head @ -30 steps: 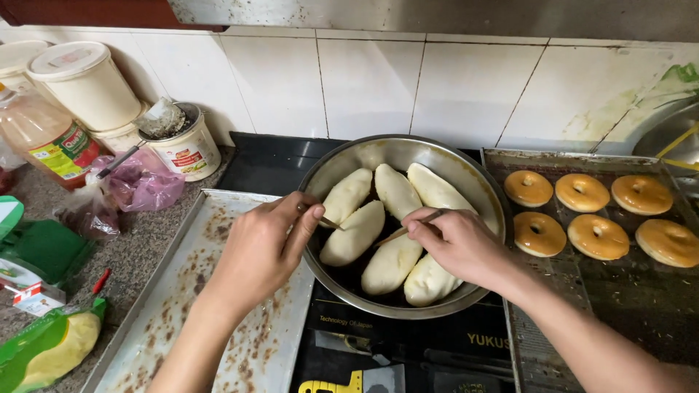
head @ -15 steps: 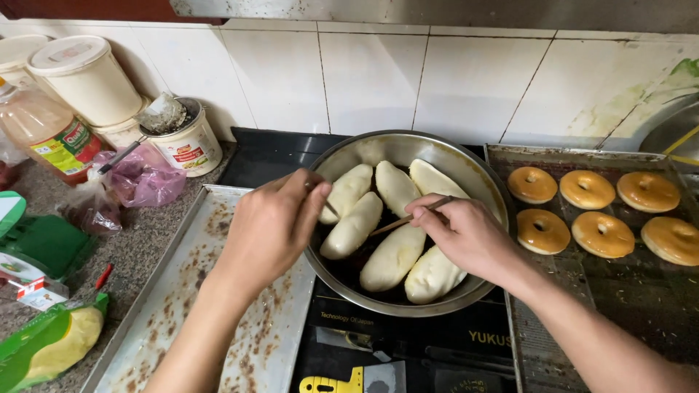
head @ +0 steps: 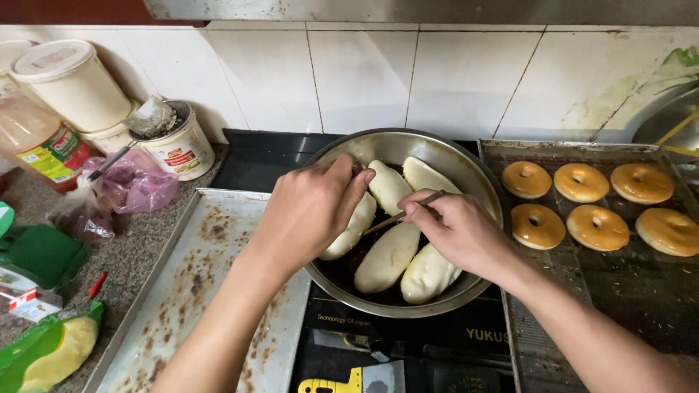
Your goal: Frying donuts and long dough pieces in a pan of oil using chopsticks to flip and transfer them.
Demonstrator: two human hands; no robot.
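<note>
Both hands are working over a steel pan (head: pixel 466 164) on a black cooktop (head: pixel 255 156). Left hand (head: pixel 309 211) is curling half-closed onto a dough piece (head: pixel 349 229); right hand (head: pixel 459 233) is pinching a stick (head: pixel 397 215). White tiled wall (head: pixel 364 76) is lying beyond them; speckled bench (head: pixel 138 233) left.

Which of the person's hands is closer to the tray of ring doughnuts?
Right. The right hand holds a thin stick over the pan, just beside the doughnut tray; the left hand is over the pan's far side.
</note>
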